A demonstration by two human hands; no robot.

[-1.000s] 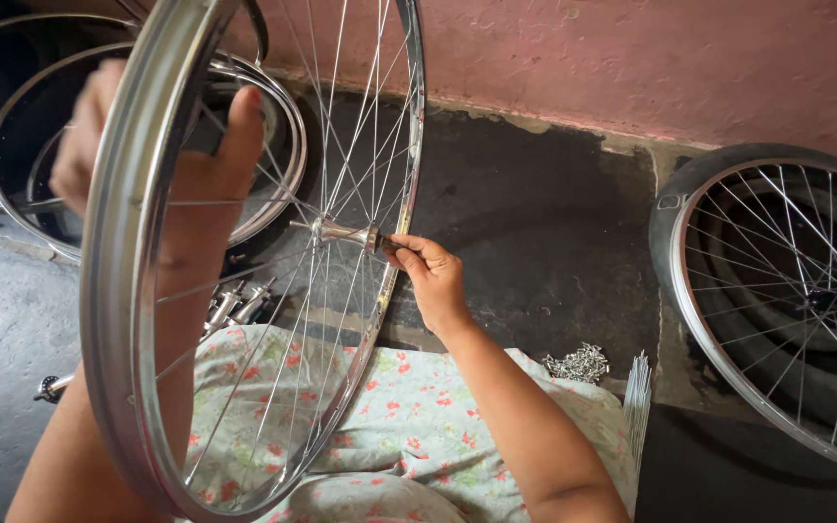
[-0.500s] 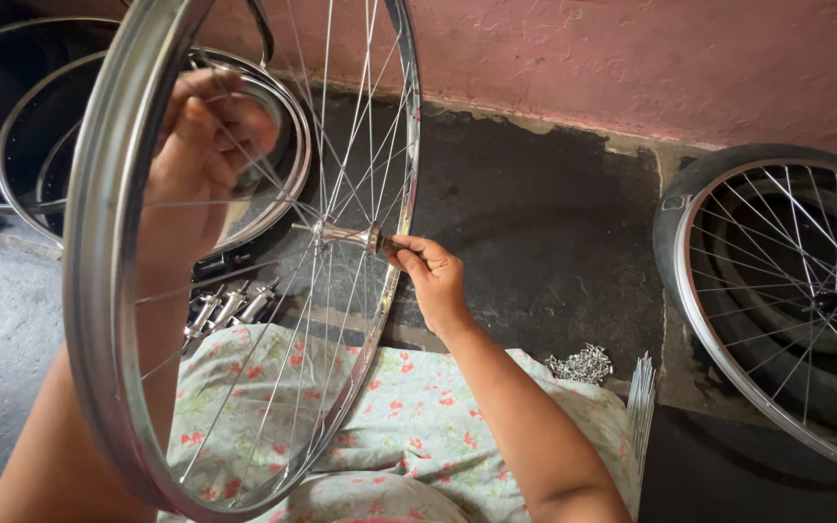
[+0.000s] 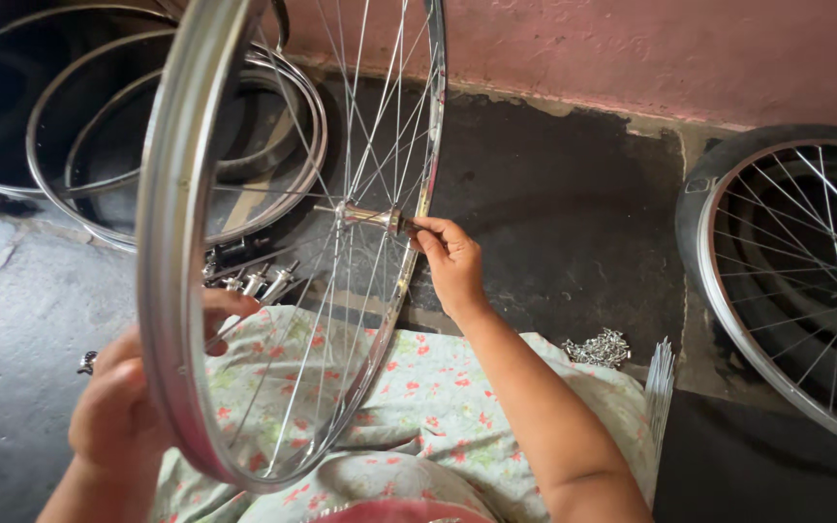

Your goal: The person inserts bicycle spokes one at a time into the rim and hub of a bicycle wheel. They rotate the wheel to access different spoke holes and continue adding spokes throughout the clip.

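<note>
A shiny spoked bicycle wheel rim [image 3: 174, 242] stands upright over my lap, edge toward me. My left hand [image 3: 123, 407] grips the rim low on its near side, fingers curled around the metal. My right hand [image 3: 449, 260] pinches the end of the metal hub [image 3: 365, 215] at the wheel's centre. Thin spokes fan from the hub out to the rim. My lap is covered by a floral cloth [image 3: 418, 416].
Bare rims [image 3: 70, 194] lie stacked on the floor at the back left. A spoked wheel with a black tyre [image 3: 787, 281] lies at right. Loose hubs [image 3: 254, 281] sit behind the rim; a small pile of nipples [image 3: 598, 349] and a spoke bundle [image 3: 661, 387] lie right of my lap. Pink wall behind.
My left hand has slid down from the upper part of the rim to its lower near edge. The right hand stays on the hub.
</note>
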